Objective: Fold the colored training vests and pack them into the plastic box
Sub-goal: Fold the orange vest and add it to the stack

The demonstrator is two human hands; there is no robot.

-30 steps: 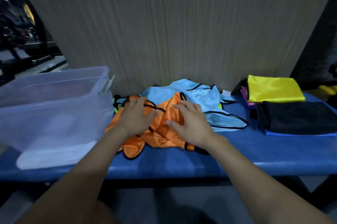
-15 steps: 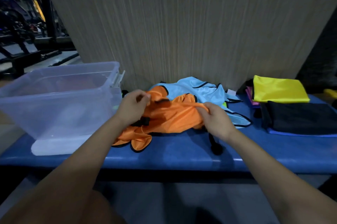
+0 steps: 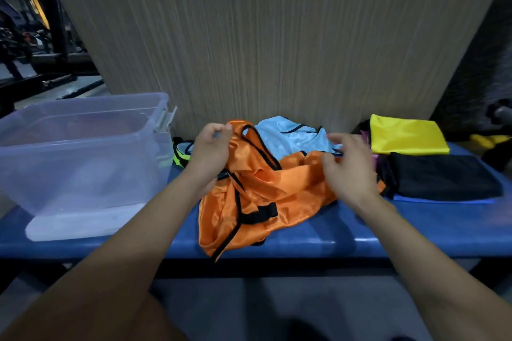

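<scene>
The left hand point(image 3: 211, 150) pinches the orange vest point(image 3: 260, 196) at its far-left strap. The right hand point(image 3: 347, 167) hovers over the right edge with fingers loosely curled — whether they hold cloth, I cannot tell. Light, limp, slippery mesh — likely best taken by the black-trimmed shoulders.

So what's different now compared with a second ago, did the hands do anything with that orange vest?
Yes. Both hands lay flat on the orange vest, then gathered it. Now the left hand pinches one edge raised, while the right hand has come off toward the right with loose fingers; whether it touches cloth is unclear. The plastic box, light blue vest and folded pile stayed put.
</scene>
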